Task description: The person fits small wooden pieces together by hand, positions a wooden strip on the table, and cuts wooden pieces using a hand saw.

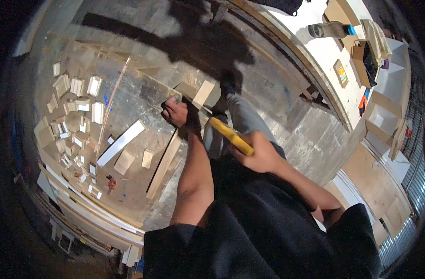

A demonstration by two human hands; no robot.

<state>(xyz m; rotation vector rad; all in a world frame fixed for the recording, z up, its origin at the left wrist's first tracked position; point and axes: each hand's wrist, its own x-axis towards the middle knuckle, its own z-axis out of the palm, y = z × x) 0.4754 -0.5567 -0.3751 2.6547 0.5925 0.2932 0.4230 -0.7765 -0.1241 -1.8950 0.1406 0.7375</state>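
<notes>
My right hand (pixel 259 152) is closed around a yellow-handled tool (pixel 232 136), which points up and left; its far end lies close to a pale wood block (pixel 203 94), and its kind is unclear. My left hand (pixel 176 113) has its fingers curled near the top of a long wood strip (pixel 165 168) and left of the block. What its fingers hold, if anything, is hidden.
Several small wood blocks (pixel 77 87) are scattered at left. A white-faced board (pixel 121 143) and a square wood piece (pixel 124 162) lie nearer. At upper right, a white worktop (pixel 310 51) bears a bottle (pixel 331 30) and cardboard boxes. Cabinets (pixel 384 109) stand at far right.
</notes>
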